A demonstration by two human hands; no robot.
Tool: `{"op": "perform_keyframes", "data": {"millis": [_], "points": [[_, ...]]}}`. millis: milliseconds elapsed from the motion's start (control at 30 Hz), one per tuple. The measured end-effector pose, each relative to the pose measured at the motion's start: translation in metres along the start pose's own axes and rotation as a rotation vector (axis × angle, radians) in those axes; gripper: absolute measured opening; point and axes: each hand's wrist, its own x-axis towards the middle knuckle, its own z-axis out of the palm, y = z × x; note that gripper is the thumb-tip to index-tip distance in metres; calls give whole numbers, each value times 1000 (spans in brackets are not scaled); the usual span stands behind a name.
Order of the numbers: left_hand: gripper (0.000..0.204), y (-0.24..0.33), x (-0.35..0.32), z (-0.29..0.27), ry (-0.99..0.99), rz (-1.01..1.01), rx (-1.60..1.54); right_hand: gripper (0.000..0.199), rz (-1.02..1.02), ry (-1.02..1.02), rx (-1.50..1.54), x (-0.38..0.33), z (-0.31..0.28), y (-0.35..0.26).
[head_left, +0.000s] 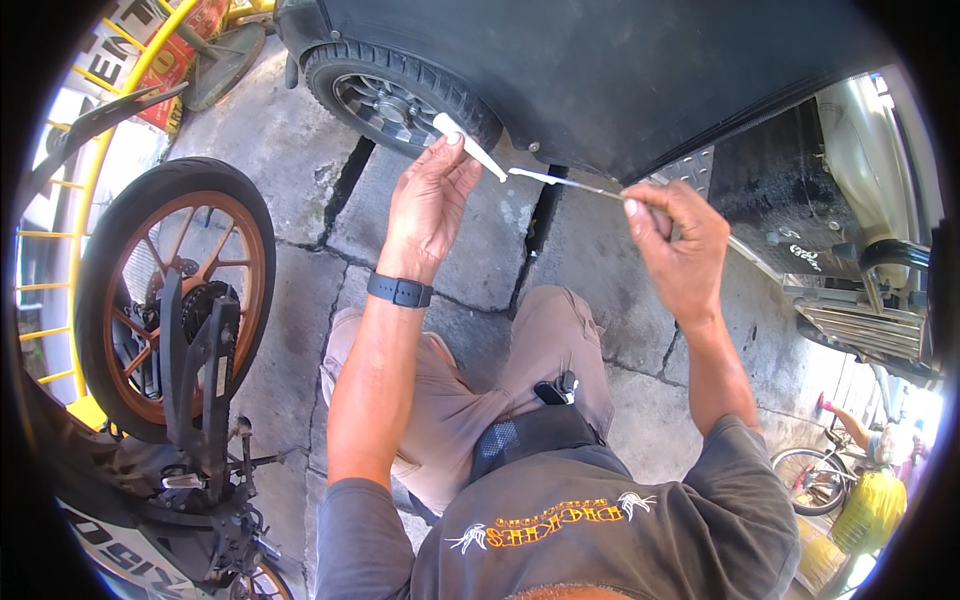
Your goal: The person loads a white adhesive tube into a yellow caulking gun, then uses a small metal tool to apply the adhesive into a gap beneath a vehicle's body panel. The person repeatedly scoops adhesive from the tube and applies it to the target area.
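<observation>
My left hand [425,210] is closed around a slim white tube [478,154]. The tube's narrow nozzle slants down to the right. A thin, dull-coloured stick [590,188] is pinched between the thumb and fingers of my right hand [682,235]. White material coats its far end [532,176], which lies just right of the nozzle with a small gap between them. Both hands are raised above the paving, in front of a small tyred wheel [400,98] under a dark body panel [600,70]. A dark watch [400,290] is on my left wrist.
At my left stands a motorcycle wheel [262,230] with a copper-coloured rim, near a yellow rail [85,250]. Cracked concrete slabs [440,240] cover the ground. A silver and black vehicle part [860,190] is at the right. Farther off, a bicycle [810,478] stands beside yellow bags [870,510].
</observation>
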Motion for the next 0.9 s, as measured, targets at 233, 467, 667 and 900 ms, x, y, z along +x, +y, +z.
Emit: {"op": "perform_keyframes", "data": {"millis": [233, 467, 667, 900], "points": [[18, 3, -2, -1, 70, -4, -142, 11, 9, 48, 53, -2, 12, -4], [18, -2, 0, 1, 60, 2, -121, 11, 0, 51, 38, 1, 15, 0], [19, -5, 0, 1, 82, 1, -160, 11, 31, 77, 49, -3, 18, 0], [20, -6, 0, 0, 82, 11, -171, 11, 36, 82, 61, -3, 20, 4]]}}
